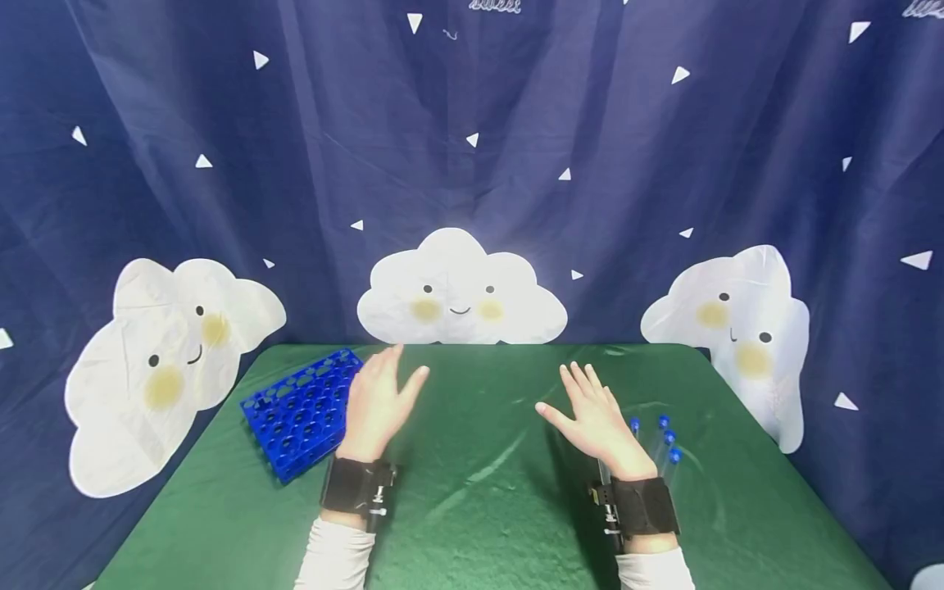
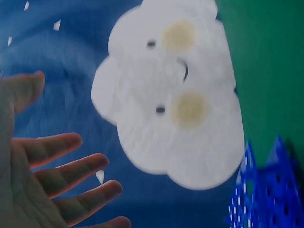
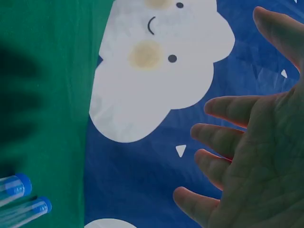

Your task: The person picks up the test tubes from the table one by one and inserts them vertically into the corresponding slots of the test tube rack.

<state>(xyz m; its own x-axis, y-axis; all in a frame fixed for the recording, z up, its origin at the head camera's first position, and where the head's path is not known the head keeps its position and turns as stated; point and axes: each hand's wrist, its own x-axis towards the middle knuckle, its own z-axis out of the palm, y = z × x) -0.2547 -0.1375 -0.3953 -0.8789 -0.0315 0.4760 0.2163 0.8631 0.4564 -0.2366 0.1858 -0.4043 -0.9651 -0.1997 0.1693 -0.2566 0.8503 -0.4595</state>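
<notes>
The dark blue curtain [image 1: 516,147] fills the space beyond both hands. It is printed with small white triangles and three smiling white clouds [image 1: 460,291], and it hangs down to the far edge of the table, closing off the room behind; nothing of the room beyond it is visible.

The table [image 1: 487,492] lies under both hands and is covered with a green cloth that shows shallow creases and a dull sheen between the wrists.

The blue test-tube rack [image 1: 304,410] lies just outside the left hand [image 1: 378,406], touching or nearly touching its outer edge in the head view. All visible holes are vacant. Its position appears to keep it within easy reach of that hand.

The left hand hovers over the cloth with fingers straight and spread, thumb out, holding nothing. The right hand [image 1: 596,419] is held in the same way, palm down, fingers wide, holding nothing. Both wrists carry black straps [image 1: 642,504], and the sleeves are white.

The clear test tubes with blue caps [image 1: 666,438] lie on the cloth just outside and slightly behind the right hand, apart from it. They lie flat, side by side, caps pointing away from the person, which appears to present them to the right hand.
</notes>
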